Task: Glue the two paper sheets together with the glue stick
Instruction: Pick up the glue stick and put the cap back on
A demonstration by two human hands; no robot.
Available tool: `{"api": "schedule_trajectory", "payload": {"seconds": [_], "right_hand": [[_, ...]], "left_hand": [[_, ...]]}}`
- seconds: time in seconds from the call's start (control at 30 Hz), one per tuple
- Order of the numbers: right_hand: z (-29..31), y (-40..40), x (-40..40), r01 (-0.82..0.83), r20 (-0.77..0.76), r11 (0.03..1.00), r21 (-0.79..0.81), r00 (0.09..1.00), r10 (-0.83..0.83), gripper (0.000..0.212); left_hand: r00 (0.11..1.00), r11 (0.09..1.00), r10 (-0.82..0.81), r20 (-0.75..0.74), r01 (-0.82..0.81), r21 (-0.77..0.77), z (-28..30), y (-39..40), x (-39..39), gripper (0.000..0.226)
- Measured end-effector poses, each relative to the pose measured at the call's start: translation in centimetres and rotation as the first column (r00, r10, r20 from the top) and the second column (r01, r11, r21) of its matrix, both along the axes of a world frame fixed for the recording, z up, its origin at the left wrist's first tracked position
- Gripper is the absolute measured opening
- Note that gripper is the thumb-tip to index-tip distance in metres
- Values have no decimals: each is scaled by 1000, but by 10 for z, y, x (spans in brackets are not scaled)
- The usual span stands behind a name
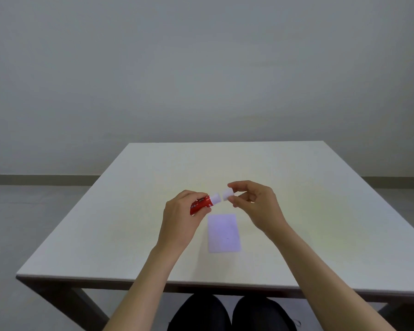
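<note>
Holding the short red plastic glue stick (200, 204) around its barrel, the left hand (181, 217) has its grip closed on the tube, which hangs above the pale wooden counter (320, 211) with its white neck pointing right. The right hand (253, 201) pinches the small white cap (227, 194) between thumb and fingertips, just clear of the neck, so the stick looks uncapped or about to be capped; which one cannot be told.

Below the hands, a pale lilac rectangular paper sheet (223, 232) lies flat on the counter. Only one outline shows, so a second sheet may lie exactly under it, or be out of sight.

The tube should be light, rigid and smooth, best held mid-barrel for steady pressure. The paper is likely thin and floppy, prone to sliding or wrinkling under the glue, so pinning it near an edge seems wise.
</note>
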State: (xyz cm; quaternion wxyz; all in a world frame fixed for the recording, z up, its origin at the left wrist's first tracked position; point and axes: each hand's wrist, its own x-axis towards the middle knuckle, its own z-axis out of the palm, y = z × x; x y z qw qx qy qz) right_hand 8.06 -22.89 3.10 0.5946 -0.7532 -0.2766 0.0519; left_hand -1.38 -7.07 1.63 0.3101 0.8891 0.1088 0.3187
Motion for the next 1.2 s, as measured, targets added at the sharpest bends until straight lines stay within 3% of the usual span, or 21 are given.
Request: {"api": "schedule_trajectory", "payload": {"seconds": [0.17, 0.27, 0.37, 0.43, 0.47, 0.53, 0.57, 0.6, 0.7, 0.83, 0.87, 0.97, 1.03, 1.1, 1.2], "right_hand": [[-3, 0, -3, -28, 184, 996, -89, 982, 44, 20], [-3, 2, -4, -44, 165, 986, -158, 984, 70, 3], [-4, 4, -2, 90, 264, 928, -363, 964, 10, 43], [0, 2, -2, 93, 356, 923, -374, 933, 50, 39], [2, -2, -2, 11, 344, 938, -346, 932, 115, 27], [6, -5, -2, -173, 256, 939, -296, 933, 252, 22], [6, -5, -1, -183, 225, 941, -283, 942, 251, 17], [6, -4, -1, -149, 211, 945, -290, 954, 215, 8], [8, -1, 4, 44, 333, 916, -400, 937, 100, 31], [13, -4, 3, -185, 216, 898, -400, 933, 289, 18], [13, -3, 2, -168, 211, 891, -422, 938, 276, 15], [11, 2, 2, 66, 312, 845, -531, 942, 122, 43], [8, 1, 2, 63, 262, 866, -496, 962, 81, 46], [3, -7, 0, -20, 161, 909, -416, 982, 95, 35], [-10, -24, -2, -83, 103, 892, -444, 984, 143, 29]], "left_hand": [[998, 997, -70, -1, 70, 24, 0, -1, -1, 25], [995, 994, -101, -17, 101, 30, -1, -5, -1, 23], [990, 991, -133, -49, 133, 3, -2, -9, -2, 21], [985, 987, -159, -64, 157, -41, -3, -8, -1, 19], [983, 984, -169, -65, 165, -62, -2, -6, -1, 19], [979, 979, -191, -69, 185, -82, -1, -3, 0, 19], [977, 978, -200, -76, 194, -78, -2, -2, 0, 19], [974, 976, -210, -86, 204, -71, -3, -1, 0, 19], [966, 970, -234, -106, 224, -97, -7, -4, -1, 18], [969, 968, -232, -87, 221, -120, -11, 0, 1, 19], [968, 967, -237, -88, 226, -117, -11, 1, 1, 19], [964, 969, -243, -109, 236, -74, -15, 3, 6, 18], [976, 975, -203, -82, 193, -106, -15, 9, 14, 17], [996, 971, -90, 8, 90, -223, -14, 22, 27, 15], [992, 951, 110, 63, -87, -296, -12, 45, 46, 8]]}}
